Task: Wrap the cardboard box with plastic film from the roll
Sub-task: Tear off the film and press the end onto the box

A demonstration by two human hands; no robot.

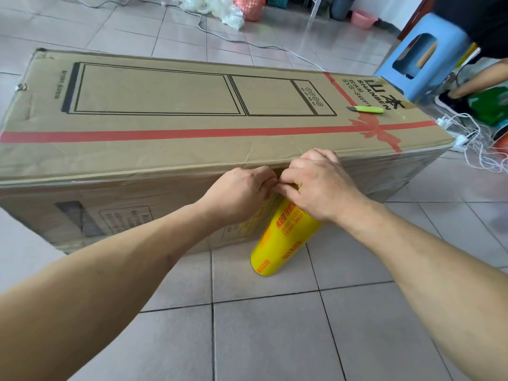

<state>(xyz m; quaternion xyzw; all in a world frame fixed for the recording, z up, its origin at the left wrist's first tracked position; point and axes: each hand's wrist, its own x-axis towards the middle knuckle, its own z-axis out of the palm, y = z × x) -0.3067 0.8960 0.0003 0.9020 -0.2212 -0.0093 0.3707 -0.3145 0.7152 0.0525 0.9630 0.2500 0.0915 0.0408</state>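
A long cardboard box (pixel 170 105) lies on its side on the tiled floor, printed with a red ribbon and black line drawing. Clear film covers its right end and near side. A yellow roll of plastic film (pixel 280 240) with red print stands tilted against the box's near side, its lower end on the floor. My right hand (pixel 319 185) grips the roll's upper end. My left hand (pixel 239 193) is beside it, fingers curled and pinching at the film edge near the roll's top. The exact pinch point is hidden between the hands.
A yellow-green utility knife (pixel 367 109) lies on the box top near the right end. A blue plastic stool (pixel 420 56) stands behind the box's right end. White cables and a power strip (pixel 464 133), plus another person's leg and shoe (pixel 464 86), are at the right.
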